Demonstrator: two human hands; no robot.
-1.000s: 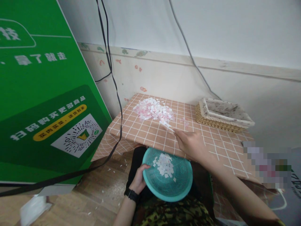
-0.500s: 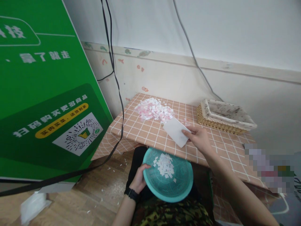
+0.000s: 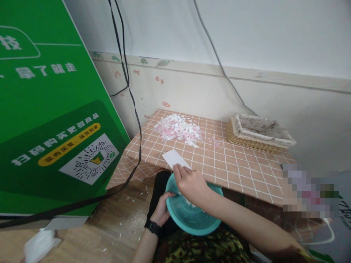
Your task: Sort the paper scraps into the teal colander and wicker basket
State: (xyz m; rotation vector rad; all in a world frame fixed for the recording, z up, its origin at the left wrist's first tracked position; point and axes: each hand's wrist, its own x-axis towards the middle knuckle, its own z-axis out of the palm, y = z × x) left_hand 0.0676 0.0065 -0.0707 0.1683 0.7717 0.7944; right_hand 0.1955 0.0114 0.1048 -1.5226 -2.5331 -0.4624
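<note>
My left hand (image 3: 162, 209) grips the left rim of a round green plastic basket (image 3: 197, 223) resting over my lap, below the table edge. White paper pieces lie inside it, mostly hidden behind my right hand (image 3: 192, 184). That hand pinches a flat white card (image 3: 175, 159) and holds it above the basket's far rim, over the front edge of the table. Beyond the card, a heap of white and pale pink paper bits (image 3: 179, 128) is spread on the checked cloth.
A wicker basket (image 3: 257, 137) with a cloth lining stands at the table's right rear. Black cords (image 3: 134, 102) hang at the left before a green panel (image 3: 55, 87). White plastic (image 3: 41, 244) and scraps lie on the wooden floor (image 3: 120, 219).
My right hand has moved left and toward me with the white card, from over the table to above the green basket. My left hand has stayed on the rim.
</note>
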